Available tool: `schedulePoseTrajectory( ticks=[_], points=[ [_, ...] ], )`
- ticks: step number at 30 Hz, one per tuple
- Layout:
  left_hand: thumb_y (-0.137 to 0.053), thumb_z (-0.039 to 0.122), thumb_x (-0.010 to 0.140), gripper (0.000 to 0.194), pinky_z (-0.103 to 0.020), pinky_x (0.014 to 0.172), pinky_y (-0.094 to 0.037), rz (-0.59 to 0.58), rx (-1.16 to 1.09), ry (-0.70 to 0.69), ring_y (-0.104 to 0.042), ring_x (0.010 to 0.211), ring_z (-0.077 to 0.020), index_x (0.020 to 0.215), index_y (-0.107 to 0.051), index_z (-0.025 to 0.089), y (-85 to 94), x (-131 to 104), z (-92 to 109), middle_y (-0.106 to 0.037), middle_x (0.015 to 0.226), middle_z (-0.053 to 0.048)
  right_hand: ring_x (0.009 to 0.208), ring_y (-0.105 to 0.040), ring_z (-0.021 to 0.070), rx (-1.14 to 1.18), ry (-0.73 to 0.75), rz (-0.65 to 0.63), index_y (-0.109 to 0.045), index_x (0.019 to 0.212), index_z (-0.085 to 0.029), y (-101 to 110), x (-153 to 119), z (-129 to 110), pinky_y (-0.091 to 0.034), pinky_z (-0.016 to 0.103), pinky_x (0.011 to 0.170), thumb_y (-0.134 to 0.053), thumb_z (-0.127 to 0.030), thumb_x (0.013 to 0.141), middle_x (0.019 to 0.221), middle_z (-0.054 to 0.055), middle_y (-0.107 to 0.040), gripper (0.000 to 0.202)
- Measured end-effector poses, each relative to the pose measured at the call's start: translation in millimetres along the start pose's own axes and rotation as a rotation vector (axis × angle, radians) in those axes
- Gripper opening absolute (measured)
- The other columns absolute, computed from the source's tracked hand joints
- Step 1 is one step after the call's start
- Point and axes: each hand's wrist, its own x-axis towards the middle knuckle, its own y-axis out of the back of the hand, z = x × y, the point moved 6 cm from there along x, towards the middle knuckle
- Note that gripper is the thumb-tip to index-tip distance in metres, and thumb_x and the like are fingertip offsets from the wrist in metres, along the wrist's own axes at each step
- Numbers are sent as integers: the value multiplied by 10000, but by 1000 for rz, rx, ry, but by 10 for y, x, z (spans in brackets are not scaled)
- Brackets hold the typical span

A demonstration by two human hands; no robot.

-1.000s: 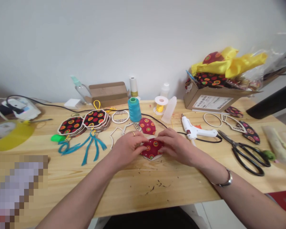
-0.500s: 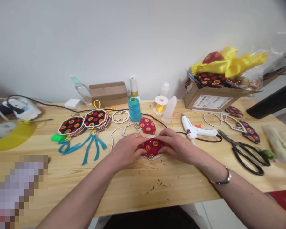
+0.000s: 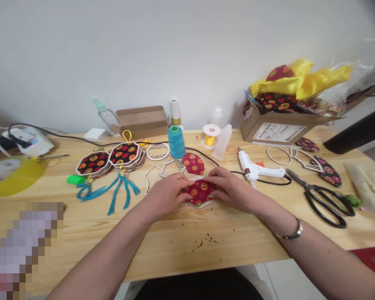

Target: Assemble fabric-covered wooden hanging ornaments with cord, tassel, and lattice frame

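Note:
Between my two hands, low over the wooden table (image 3: 162,246), is a dark red patterned fabric piece (image 3: 200,192) with a pale backing showing along its edges. My left hand (image 3: 167,193) grips its left edge between thumb and fingers. On the opposite edge, my right hand (image 3: 233,191) is closed in the same way. Just beyond lies another red fabric piece (image 3: 193,163). Cut-out frames (image 3: 172,167) and a blue thread cone (image 3: 176,143) stand or lie past my left hand. A white glue gun (image 3: 258,170) lies to the right of my right hand.
Black-handled scissors (image 3: 325,200) lie at the right. Stacked fabric-covered ornaments (image 3: 126,155) with blue tassels (image 3: 121,187) are at the left. Along the wall stand a filled cardboard box (image 3: 271,127), a yellow thread spool (image 3: 210,136) and bottles. A black cord (image 3: 203,154) crosses the table.
The red fabric piece has shifted very slightly, and a little more of its left part shows between my hands. Both hands keep their grip in nearly the same place.

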Motion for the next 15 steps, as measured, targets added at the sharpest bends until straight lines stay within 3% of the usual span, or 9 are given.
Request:
schedulePoseTrajectory(
  ticks=[11, 15],
  points=[
    [-563, 187, 841, 248, -299, 771, -467, 22, -26, -24, -599, 862, -176, 1027, -695, 284, -8, -9, -2, -648, 915, -6, 951, -591, 199, 19, -47, -19, -606, 1202, -215, 46, 26, -51, -531, 390, 853, -596, -145, 841, 1040, 88, -577, 368],
    [-515, 202, 869, 306, -324, 826, -482, 148, -44, 12, -624, 919, -187, 1135, -655, 261, 93, -8, -14, -690, 1004, -24, 1030, -574, 211, 30, -38, -9, -566, 1238, -210, 62, 2, -61, -509, 410, 911, -589, -156, 849, 1108, 102, -563, 394]
  ],
)
